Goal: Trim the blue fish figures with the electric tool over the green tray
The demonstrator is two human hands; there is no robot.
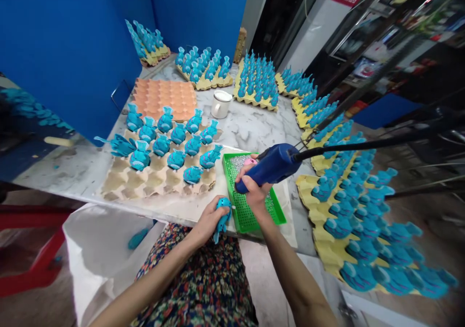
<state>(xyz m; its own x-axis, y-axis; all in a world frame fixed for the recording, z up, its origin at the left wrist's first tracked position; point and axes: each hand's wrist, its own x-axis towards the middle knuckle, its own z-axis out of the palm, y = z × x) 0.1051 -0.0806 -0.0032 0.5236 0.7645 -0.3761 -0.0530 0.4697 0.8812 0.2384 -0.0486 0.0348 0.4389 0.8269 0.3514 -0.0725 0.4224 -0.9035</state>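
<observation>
My left hand (209, 220) is closed around a small blue fish-shaped figure (223, 214) at the table's front edge. Beside it, my right hand (256, 191) grips a dark blue corded power tool (271, 166) above a green basket (250, 224). Small silvery pieces lie in the basket, along with a pink object (250, 162) near its top end. The tool's tip is hidden by the hand. To the left, a grey egg tray (119, 179) holds several blue figures (140, 155), with bare cups along its front.
An orange egg tray (165, 97) and a white mug (221, 105) stand farther back. Yellow trays (308, 191) with many blue figures line the back and right. The tool's black cable (348, 146) runs off to the right. A white bag (94, 254) hangs below the table's left front.
</observation>
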